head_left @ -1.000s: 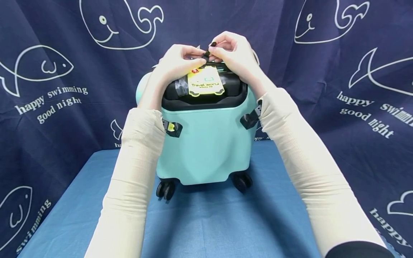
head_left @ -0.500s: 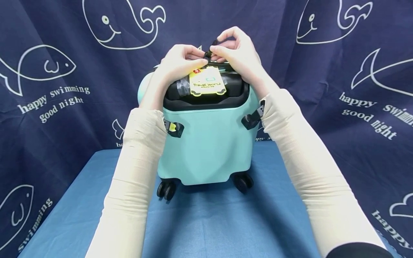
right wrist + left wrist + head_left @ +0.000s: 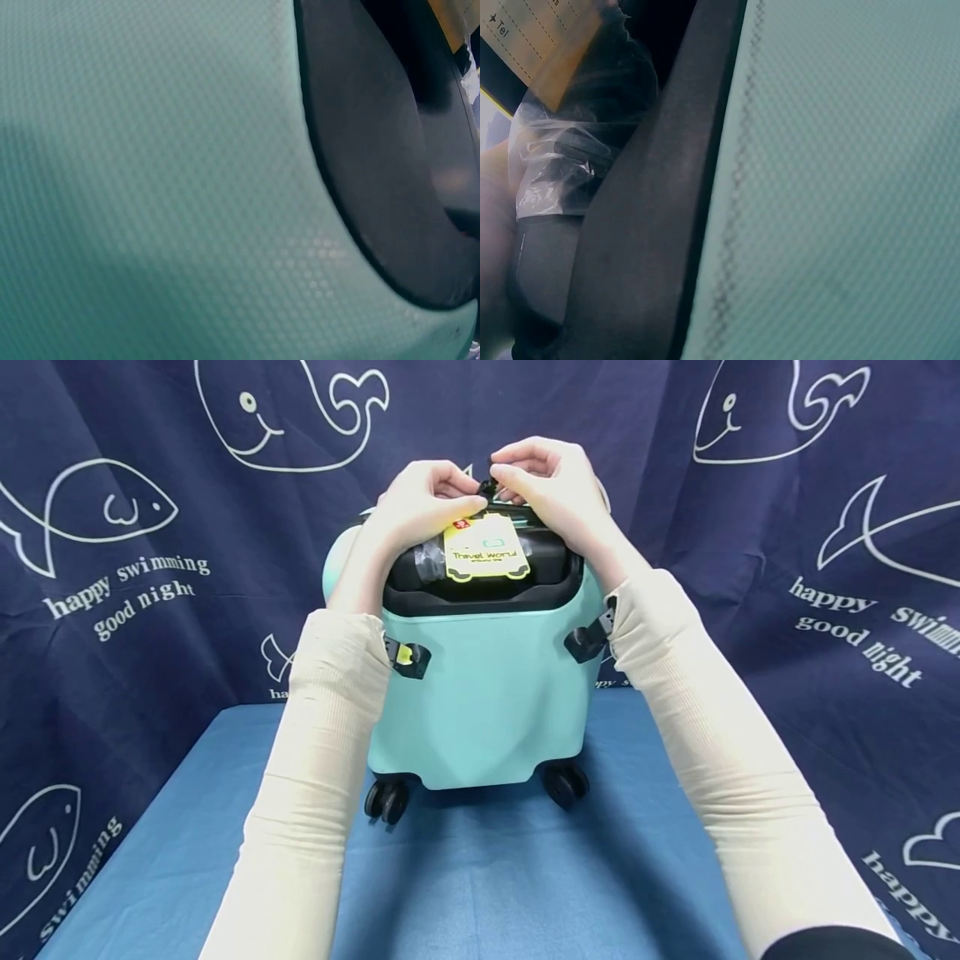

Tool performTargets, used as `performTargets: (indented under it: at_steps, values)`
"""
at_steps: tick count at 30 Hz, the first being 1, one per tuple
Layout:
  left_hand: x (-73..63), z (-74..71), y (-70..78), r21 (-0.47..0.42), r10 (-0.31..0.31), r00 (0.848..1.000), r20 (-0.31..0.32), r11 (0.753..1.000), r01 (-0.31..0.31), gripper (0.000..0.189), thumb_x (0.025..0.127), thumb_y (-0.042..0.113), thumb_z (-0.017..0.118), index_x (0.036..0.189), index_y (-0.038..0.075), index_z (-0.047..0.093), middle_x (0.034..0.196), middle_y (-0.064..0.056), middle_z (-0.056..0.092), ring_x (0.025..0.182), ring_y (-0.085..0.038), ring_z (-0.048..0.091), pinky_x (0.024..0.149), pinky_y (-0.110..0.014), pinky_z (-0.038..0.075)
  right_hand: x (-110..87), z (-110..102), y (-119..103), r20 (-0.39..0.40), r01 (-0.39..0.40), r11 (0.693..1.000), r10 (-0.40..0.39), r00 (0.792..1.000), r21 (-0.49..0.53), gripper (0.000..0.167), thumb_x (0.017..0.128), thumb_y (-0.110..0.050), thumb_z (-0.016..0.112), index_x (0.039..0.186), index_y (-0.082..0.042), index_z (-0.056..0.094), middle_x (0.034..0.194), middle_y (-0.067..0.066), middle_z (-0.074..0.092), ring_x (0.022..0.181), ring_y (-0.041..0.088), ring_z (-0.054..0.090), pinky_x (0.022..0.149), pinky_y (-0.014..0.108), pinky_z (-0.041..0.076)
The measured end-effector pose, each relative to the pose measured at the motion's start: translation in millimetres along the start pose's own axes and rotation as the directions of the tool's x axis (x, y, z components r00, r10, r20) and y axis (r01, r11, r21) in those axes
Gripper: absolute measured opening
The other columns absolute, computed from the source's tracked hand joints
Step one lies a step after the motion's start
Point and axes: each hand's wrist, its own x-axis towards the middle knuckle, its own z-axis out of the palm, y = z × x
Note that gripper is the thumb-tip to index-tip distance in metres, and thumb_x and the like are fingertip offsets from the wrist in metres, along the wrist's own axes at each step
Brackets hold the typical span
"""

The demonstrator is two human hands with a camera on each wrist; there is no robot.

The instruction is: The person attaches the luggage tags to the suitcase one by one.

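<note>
A mint-green suitcase (image 3: 480,702) stands upright on its wheels. In front of its black top handle (image 3: 547,556) hangs a yellow luggage tag (image 3: 486,552) printed "Travel World". My left hand (image 3: 422,506) pinches the tag's black strap (image 3: 487,489) between thumb and fingers. From the other side, my right hand (image 3: 557,487) pinches the strap's upper end, close to the left fingertips. How the strap is threaded is too small to tell. In the left wrist view the tag's back (image 3: 525,34) shows "Tel" and dashed lines beside clear plastic wrap (image 3: 562,169) on the handle.
The suitcase's black wheels (image 3: 386,800) rest on a blue cloth-covered table (image 3: 480,868). A navy curtain (image 3: 135,677) with whale and fish drawings hangs behind and at both sides. The right wrist view is mostly the suitcase's textured shell (image 3: 165,165).
My right hand lifts slightly, then comes back down toward the left fingertips. Less of the strap's end sticks up above the fingers now. The left hand keeps its pinch.
</note>
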Motion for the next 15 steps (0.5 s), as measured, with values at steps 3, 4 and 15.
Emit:
performTargets:
  at_steps: [3, 4, 15]
  values:
    - [-0.1, 0.4, -1.0, 0.014, -0.003, 1.000, 0.001, 1.000, 0.003, 0.036, 0.087, 0.042, 0.062, 0.113, 0.017, 0.064, 0.107, 0.004, 0.066, 0.096, -0.005, 0.057, 0.099, -0.027, 0.032, -0.4, -0.2, -0.4, -0.013, -0.025, 0.995, 0.024, 1.000, -0.093, 0.029, 0.086, -0.041, 0.065, 0.109, -0.025, 0.070, 0.094, -0.009, 0.067, 0.088, 0.009, 0.059, 0.080, 0.019, 0.038]
    - [-0.2, 0.5, -1.3, 0.015, -0.004, 1.000, 0.002, 1.000, 0.004, 0.036, 0.087, 0.042, 0.062, 0.113, 0.017, 0.064, 0.107, 0.004, 0.066, 0.096, -0.005, 0.057, 0.100, -0.028, 0.032, -0.5, -0.2, -0.4, -0.017, -0.028, 0.994, 0.027, 1.000, -0.108, 0.029, 0.085, -0.042, 0.065, 0.108, -0.025, 0.070, 0.094, -0.009, 0.066, 0.088, 0.008, 0.058, 0.080, 0.019, 0.037]
    - [-1.3, 0.1, 0.9, 0.027, 0.009, 1.000, -0.002, 1.000, -0.009, 0.035, 0.087, 0.042, 0.061, 0.113, 0.018, 0.064, 0.108, 0.005, 0.067, 0.097, -0.004, 0.057, 0.101, -0.029, 0.030, 0.0, 0.8, -0.8, 0.004, 0.011, 0.992, -0.011, 1.000, -0.129, 0.029, 0.087, -0.036, 0.063, 0.101, -0.012, 0.070, 0.080, -0.008, 0.061, 0.075, 0.007, 0.050, 0.072, 0.019, 0.036]
